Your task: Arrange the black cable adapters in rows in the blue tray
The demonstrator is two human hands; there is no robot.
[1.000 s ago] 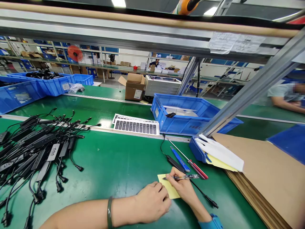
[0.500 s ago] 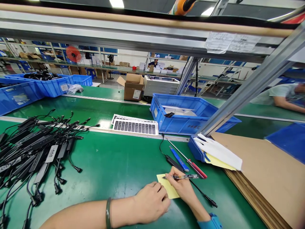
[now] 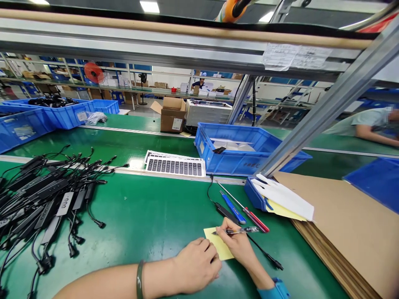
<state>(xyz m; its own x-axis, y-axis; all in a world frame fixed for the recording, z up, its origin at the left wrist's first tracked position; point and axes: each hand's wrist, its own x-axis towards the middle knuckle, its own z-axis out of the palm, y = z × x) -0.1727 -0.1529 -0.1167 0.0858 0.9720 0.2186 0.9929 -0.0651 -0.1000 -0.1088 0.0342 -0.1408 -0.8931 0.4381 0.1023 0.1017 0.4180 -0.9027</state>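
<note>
**Pen on a yellow note at the bench's near edge**

The right hand is gripping a pen with its fingers closed around the barrel, the tip lying toward 9 o'clock and resting on a small yellow note. The note is lying flat on the green bench, at about 6 o'clock in the view. The left hand is sitting curled, fingers folded in, touching the note's near left edge and pinning it down; a dark bangle is circling its wrist.

Just beyond the right hand, toward 12 o'clock, a blue-handled tool and a red-handled screwdriver are lying side by side, with a black corded part running under them. At 9 o'clock a heap of black cables is spreading over the bench. A sheet of labels is lying at 12 o'clock, a blue bin just to its right, and cardboard sheets are stacked at 3 o'clock.
</note>
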